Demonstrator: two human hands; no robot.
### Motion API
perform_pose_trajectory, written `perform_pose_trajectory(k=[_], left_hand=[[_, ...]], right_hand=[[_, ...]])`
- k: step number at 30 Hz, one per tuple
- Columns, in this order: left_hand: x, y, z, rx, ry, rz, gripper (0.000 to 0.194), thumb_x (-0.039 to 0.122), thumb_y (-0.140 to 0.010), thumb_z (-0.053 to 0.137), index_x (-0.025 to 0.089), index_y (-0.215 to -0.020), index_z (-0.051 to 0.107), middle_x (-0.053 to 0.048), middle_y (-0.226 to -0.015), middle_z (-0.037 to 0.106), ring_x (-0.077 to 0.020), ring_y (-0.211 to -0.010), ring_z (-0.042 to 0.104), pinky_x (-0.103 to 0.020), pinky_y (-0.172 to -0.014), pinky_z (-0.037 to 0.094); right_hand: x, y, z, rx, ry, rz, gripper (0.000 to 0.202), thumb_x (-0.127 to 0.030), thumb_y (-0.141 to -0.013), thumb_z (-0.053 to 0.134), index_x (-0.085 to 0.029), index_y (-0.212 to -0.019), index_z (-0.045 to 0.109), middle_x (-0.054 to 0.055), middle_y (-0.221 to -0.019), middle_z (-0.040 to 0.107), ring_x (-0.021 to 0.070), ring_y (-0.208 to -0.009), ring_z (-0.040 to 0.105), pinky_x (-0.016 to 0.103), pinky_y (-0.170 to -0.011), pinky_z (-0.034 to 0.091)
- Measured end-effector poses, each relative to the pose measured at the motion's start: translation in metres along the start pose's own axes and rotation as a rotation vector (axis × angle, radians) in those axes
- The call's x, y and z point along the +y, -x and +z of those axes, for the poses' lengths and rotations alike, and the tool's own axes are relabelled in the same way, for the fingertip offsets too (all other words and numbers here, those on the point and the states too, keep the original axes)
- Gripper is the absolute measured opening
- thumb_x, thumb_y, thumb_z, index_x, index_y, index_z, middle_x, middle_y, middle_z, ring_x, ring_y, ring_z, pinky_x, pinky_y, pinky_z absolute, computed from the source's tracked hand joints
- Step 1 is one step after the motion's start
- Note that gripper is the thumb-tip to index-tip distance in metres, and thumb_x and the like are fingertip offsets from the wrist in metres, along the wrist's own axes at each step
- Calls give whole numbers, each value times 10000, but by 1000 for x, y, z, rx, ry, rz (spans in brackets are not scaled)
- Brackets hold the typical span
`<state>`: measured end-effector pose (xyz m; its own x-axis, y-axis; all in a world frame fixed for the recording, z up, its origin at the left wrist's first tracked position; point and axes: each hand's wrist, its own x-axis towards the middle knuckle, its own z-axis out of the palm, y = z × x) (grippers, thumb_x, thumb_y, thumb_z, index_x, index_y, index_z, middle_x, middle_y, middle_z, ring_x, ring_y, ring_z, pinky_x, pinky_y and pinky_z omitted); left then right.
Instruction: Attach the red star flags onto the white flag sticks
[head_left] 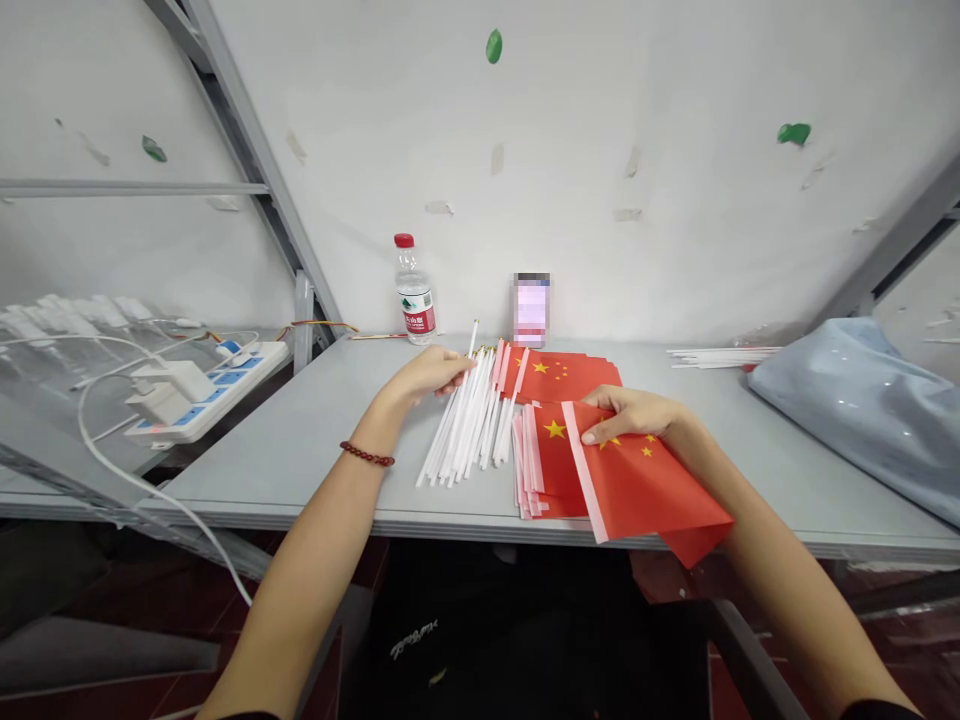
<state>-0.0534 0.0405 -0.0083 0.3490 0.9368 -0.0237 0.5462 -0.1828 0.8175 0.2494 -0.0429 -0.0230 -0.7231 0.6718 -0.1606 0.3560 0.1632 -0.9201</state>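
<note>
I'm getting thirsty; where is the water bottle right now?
In the head view, the red-capped water bottle stands left of the phone, against the white wall.

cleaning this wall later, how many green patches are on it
3: a top-centre patch, a right patch high above the bluish bag, and a left patch beyond the slanted post. A tiny speck farther left is too small to identify.
</note>
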Motion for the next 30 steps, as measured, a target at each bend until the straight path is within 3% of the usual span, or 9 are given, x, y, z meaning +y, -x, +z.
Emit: perform_pose_trajectory(k=[5,9,12,14,17,20,23,26,30], left_hand=[[-16,-10,14,137,-366,38,471,292,-661,651,217,-419,255,54,-433,206,-72,-423,205,-277,-468,112],[-22,-15,16,169,-388,67,482,335,-678,655,216,-425,263,47,-438,233,-82,-430,224,-280,-469,124],[-12,-9,18,160,-371,116,431,362,-731,626,200,-455,339,41,-453,298,-85,-443,269,-266,-465,168],[1,0,25,40,-255,184,371,434,-785,593,181,-540,475,25,-505,419,-89,-464,351,-249,-471,242],[20,14,42,-327,-15,240,333,506,-770,629,174,-751,623,1,-635,561,-94,-501,466,-240,-477,328],[27,19,58,-476,87,275,360,462,-718,703,172,-606,521,33,-537,483,-80,-470,438,-234,-463,316],[24,15,61,-425,164,285,378,396,-724,705,173,-546,456,51,-489,420,-69,-446,415,-225,-444,278],[20,12,53,-267,193,245,345,358,-729,712,161,-547,496,45,-477,425,-56,-433,387,-220,-436,251],[19,12,47,-232,140,178,392,408,-770,678,162,-524,498,19,-463,462,-67,-423,412,-233,-449,276]], right_hand=[[0,-2,1,31,-43,-1,304,-397,-783,697,-159,-644,570,-46,-597,469,75,-529,412,226,-514,351],[-4,-4,3,50,-15,-49,258,-351,-802,684,-161,-653,593,-57,-577,439,65,-527,363,213,-505,309],[-6,-8,5,96,-30,-65,242,-369,-796,684,-164,-683,626,-40,-600,490,76,-550,407,222,-531,342],[-5,-13,9,187,-52,-60,274,-412,-794,680,-164,-692,623,-29,-614,509,83,-550,424,232,-531,351],[-4,-25,19,398,-17,-70,327,-469,-807,652,-166,-690,615,-37,-576,459,74,-497,364,231,-475,295],[-3,-35,28,499,49,-93,342,-499,-810,634,-169,-720,640,-33,-563,450,78,-477,334,235,-446,264],[-2,-35,28,527,57,-85,360,-534,-805,625,-175,-812,654,-18,-597,524,92,-491,396,237,-461,304],[0,-23,16,607,45,-15,385,-549,-770,662,-187,-901,653,4,-678,615,122,-558,511,244,-510,379],[7,-4,-7,642,141,96,345,-517,-723,710,-178,-777,682,32,-694,659,159,-619,564,264,-539,407]])
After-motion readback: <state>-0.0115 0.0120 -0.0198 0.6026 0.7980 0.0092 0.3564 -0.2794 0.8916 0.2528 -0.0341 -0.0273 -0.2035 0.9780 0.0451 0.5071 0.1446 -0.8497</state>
